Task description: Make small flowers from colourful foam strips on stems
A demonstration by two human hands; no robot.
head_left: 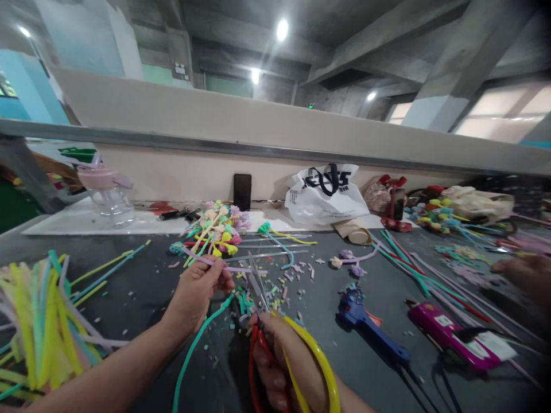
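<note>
My left hand [205, 289] pinches a lilac pipe cleaner [241, 269], whose free end reaches right toward the scissors. In my right hand [278, 355] is a pair of scissors [259, 289] with red and yellow handles. Their blades point up and stand slightly apart, close to the lilac stem; whether they touch it I cannot tell. A teal pipe cleaner [198, 338] curves down the table between my arms. Small cut pieces [245, 301] in several colours lie around the blades. Beyond my left hand is a heap of pipe-cleaner flowers [221, 226].
At left lies a pile of pipe cleaners [43, 321]. To the right are a blue glue gun [374, 330] and a magenta device [456, 335] with cords. Another person's hand [527, 275] is at far right. Behind stand a phone [242, 192], white bag [322, 198] and bottle [107, 198].
</note>
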